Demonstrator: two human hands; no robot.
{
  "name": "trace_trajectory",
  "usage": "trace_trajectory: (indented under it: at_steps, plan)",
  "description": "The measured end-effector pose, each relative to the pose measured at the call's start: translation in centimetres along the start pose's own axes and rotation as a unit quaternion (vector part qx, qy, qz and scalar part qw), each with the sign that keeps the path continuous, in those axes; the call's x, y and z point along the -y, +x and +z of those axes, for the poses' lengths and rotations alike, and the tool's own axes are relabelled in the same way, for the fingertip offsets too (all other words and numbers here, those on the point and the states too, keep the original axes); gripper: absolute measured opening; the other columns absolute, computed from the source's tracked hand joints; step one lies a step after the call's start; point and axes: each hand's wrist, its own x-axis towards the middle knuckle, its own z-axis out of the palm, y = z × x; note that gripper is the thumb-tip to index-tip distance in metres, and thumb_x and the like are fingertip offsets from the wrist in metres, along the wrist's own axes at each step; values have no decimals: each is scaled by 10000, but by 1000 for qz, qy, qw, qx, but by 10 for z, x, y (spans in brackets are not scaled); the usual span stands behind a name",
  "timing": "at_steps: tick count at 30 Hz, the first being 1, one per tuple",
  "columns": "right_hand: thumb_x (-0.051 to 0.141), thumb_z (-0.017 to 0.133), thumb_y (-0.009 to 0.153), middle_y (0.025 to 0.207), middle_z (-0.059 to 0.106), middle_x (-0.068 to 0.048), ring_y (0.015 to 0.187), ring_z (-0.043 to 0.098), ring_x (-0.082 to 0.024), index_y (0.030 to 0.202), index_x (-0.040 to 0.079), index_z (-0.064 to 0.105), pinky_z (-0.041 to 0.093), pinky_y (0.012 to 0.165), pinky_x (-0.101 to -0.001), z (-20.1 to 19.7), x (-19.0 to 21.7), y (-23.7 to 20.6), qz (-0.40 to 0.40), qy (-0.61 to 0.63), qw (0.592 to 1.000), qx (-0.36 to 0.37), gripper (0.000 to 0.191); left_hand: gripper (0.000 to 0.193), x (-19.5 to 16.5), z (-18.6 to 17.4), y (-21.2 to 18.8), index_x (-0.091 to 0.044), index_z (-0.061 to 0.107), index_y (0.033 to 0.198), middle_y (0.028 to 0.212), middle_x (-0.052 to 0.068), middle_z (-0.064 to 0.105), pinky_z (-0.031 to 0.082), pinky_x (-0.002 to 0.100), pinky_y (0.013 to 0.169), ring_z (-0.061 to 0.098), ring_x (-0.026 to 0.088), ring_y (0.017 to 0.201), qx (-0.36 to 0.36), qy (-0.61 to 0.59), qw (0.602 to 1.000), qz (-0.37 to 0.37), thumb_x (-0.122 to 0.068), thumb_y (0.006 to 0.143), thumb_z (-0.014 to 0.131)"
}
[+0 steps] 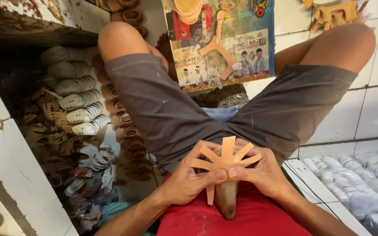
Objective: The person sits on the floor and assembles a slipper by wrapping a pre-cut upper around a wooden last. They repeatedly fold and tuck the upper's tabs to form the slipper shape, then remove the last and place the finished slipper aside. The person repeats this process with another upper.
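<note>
1. Thumbs pin a tan star-cut leather sandal upper (224, 159) over a wooden shoe last (226, 199) in the lap.
2. Left hand (188, 180) and right hand (263, 174) both clamp it, likely moulding its straps.
3. Pale soles (77, 85) stack left.

A rectangular printed poster (224, 43) is lying flat on the far floor between the person's knees, showing blue, yellow, red and white panels. Tan cut-out pieces are resting on it, covering part of it.
</note>
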Motion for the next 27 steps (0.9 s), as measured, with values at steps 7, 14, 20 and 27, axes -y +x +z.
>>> trace_trajectory:
  at_steps: [7, 14, 20, 27]
  plan:
    - [177, 835, 803, 1144, 707, -92, 1030, 637, -143, 1197, -73, 679, 527, 909, -312, 2, 4, -3, 14, 26, 1000, -4, 492, 515, 4, 1, 4, -26, 535, 1356, 1232, 63, 612, 480, 305, 1029, 573, 134, 1166, 6, 14, 1000, -7, -277, 962, 754]
    - [188, 825, 790, 1144, 701, -80, 1037, 646, -140, 1187, -45, 689, 532, 908, -311, 0, -4, -5, 15, 17, 1000, -16, 479, 569, -4, 4, 5, -39, 516, 1344, 1186, 62, 610, 481, 321, 999, 579, 132, 1137, 3, -18, 999, -36, -240, 891, 797]
    - [281, 859, 779, 1155, 695, -88, 1045, 646, -159, 1195, -57, 692, 533, 910, -323, -4, -13, -2, -20, 34, 999, 12, 562, 517, -4, 3, 5, -23, 539, 1326, 1158, 59, 627, 485, 302, 988, 584, 120, 1106, 5, -39, 999, -19, -205, 914, 791]
    - [348, 886, 746, 1148, 695, -94, 1042, 649, -173, 1204, -56, 685, 524, 914, -331, -3, -7, 2, -13, 51, 998, 34, 643, 498, -5, 1, 5, -25, 544, 1300, 1132, 50, 645, 494, 299, 956, 590, 116, 1074, -1, -37, 999, -19, -185, 897, 788]
